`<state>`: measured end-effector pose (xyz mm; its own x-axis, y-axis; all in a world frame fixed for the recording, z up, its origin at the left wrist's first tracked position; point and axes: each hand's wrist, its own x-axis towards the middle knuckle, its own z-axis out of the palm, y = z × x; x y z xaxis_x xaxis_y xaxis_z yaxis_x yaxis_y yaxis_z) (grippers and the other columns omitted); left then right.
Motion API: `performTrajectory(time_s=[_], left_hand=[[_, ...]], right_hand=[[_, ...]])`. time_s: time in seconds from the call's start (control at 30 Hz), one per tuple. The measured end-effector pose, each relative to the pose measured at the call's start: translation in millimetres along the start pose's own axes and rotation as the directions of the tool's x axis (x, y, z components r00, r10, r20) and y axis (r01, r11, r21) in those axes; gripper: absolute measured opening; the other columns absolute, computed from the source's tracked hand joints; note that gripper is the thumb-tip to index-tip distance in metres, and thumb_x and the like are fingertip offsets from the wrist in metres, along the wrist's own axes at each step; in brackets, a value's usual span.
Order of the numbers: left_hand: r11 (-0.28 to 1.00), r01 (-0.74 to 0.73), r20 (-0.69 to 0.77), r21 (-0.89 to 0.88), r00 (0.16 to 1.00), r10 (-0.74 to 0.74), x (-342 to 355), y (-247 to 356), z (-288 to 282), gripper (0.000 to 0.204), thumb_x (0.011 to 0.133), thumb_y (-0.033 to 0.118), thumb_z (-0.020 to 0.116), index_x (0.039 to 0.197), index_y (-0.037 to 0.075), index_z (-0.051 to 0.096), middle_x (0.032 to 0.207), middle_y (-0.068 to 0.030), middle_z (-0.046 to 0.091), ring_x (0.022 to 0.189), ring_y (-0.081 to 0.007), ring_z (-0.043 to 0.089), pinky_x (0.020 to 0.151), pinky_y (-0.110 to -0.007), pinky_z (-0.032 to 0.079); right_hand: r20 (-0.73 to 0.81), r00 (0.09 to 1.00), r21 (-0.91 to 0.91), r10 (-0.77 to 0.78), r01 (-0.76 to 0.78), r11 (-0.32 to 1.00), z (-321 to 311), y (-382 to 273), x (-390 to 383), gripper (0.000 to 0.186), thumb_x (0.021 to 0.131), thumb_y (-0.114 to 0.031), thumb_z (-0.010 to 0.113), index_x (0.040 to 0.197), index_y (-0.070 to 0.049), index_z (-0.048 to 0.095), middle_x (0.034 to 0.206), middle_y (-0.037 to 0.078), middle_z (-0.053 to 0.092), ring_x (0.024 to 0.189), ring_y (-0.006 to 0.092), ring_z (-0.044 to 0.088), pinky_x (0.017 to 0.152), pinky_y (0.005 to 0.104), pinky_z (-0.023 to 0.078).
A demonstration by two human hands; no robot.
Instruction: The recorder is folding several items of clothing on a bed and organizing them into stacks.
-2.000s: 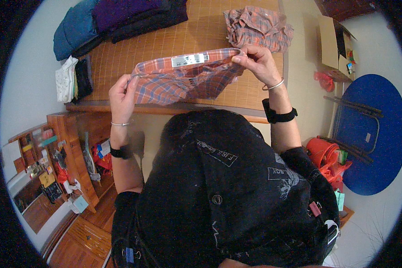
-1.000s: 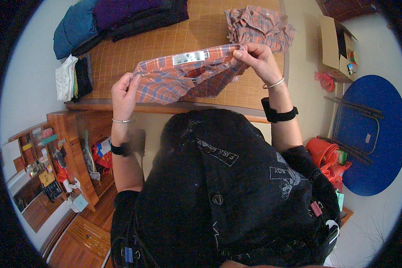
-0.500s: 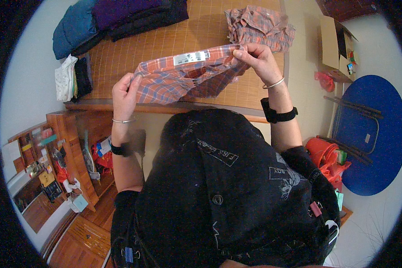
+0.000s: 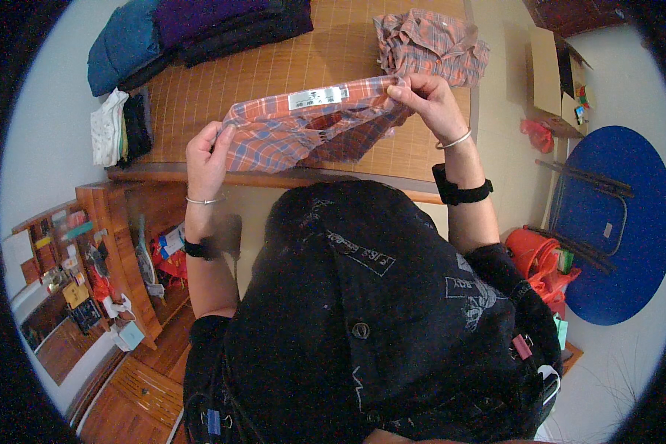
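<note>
An orange-and-blue plaid garment (image 4: 270, 140) is stretched between my two hands, above the near edge of the mat-covered bed. Its upper band is pulled nearly straight, and a white label (image 4: 317, 98) shows on that band. My left hand (image 4: 206, 157) pinches the band's left end between thumb and fingers. At the right end, slightly higher, my right hand (image 4: 431, 103) pinches the other corner. The lower part of the cloth sags in folds, so its full shape is hidden. Just beyond my right hand lies a crumpled pile of matching plaid cloth (image 4: 433, 48).
Dark and teal folded clothes (image 4: 222, 29) are stacked on the bamboo mat (image 4: 340, 44) at far left, with white clothing (image 4: 109, 129) nearby. On the right are an open cardboard box (image 4: 546, 81), a blue round folding table (image 4: 644, 222) and a red bucket (image 4: 529, 251). Wooden shelving (image 4: 115, 251) stands left.
Both hands keep their pinch on the plaid garment. Its upper band sits very slightly lower at the right end; otherwise little has moved.
</note>
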<state>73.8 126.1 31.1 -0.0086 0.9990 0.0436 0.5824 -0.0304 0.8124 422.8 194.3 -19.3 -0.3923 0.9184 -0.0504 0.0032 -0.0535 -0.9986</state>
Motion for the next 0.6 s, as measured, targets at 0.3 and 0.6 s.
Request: performTrajectory(time_s=[0.3, 0.6], left_hand=[[0.998, -0.039, -0.043, 0.058, 0.998, 0.042, -5.3, 1.6, -2.0, 0.015, 0.085, 0.012, 0.053, 0.077, -0.001, 0.055, 0.065, 0.0039, 0.046, 0.063, -0.0034, 0.04, 0.055, -0.019, 0.035], [0.997, -0.006, -0.052, 0.075, 0.999, 0.01, -11.3, 9.9, -3.6, 0.013, 0.085, 0.012, 0.054, 0.084, 0.0, 0.059, 0.074, 0.0009, 0.056, 0.07, -0.0059, 0.048, 0.064, -0.021, 0.041]], right_hand=[[-0.014, 0.999, 0.011, -0.031, 0.031, 0.999, 3.1, -6.8, -5.4, 0.017, 0.08, -0.017, 0.061, 0.069, -0.005, 0.059, 0.066, -0.001, 0.06, 0.062, 0.0052, 0.053, 0.059, 0.0199, 0.042], [-0.016, 0.996, -0.021, -0.083, 0.082, 0.996, 5.0, -13.5, -9.3, 0.022, 0.078, -0.015, 0.063, 0.063, -0.005, 0.052, 0.06, -0.005, 0.049, 0.058, 0.0038, 0.046, 0.053, 0.02, 0.041]])
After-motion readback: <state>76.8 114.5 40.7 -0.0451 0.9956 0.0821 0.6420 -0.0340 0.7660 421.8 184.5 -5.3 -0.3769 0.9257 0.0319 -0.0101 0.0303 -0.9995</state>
